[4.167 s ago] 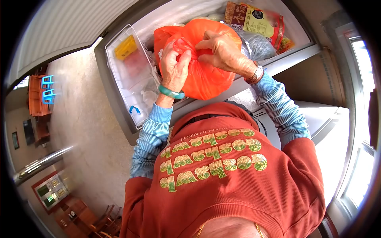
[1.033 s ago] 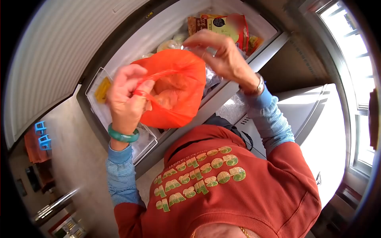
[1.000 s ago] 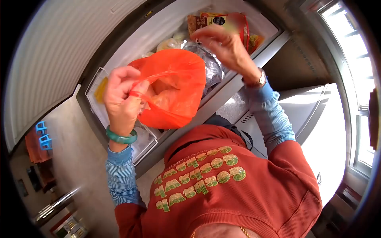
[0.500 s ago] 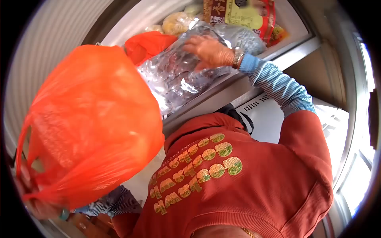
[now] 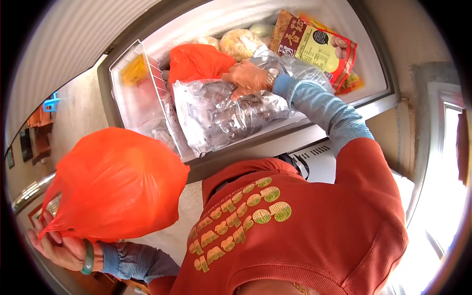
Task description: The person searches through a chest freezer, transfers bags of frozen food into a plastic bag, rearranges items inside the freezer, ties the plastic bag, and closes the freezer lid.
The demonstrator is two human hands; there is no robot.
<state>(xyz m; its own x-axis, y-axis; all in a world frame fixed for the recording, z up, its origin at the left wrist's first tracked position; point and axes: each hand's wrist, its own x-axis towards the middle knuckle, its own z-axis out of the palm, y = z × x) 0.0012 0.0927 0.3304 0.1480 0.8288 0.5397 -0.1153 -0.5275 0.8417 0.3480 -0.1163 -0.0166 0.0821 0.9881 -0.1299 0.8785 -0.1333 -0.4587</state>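
Note:
A full orange-red plastic bag [image 5: 118,184] hangs at the left, its contents hidden. My left hand [image 5: 66,250], with a green bangle at the wrist, holds the bag by its gathered handles at the lower left. Inside the open chest freezer [image 5: 211,164] lies a large clear plastic bag [image 5: 231,115] of dark pieces that I cannot make out. My right hand [image 5: 248,78] rests on its upper edge, fingers curled onto the plastic. A smaller orange-red bag [image 5: 196,61] lies just left of this hand.
A white wire basket [image 5: 160,83] with a yellow packet [image 5: 135,70] sits at the freezer's left end. Printed food packets [image 5: 319,49] lean at the right, beside a clear bag of yellowish food [image 5: 240,43]. The raised ribbed lid [image 5: 54,54] is at upper left.
The orange-red bag in my left hand has moved down and away from the freezer, uncovering the wire basket. My right hand has come down onto the clear bag, fingers now curled.

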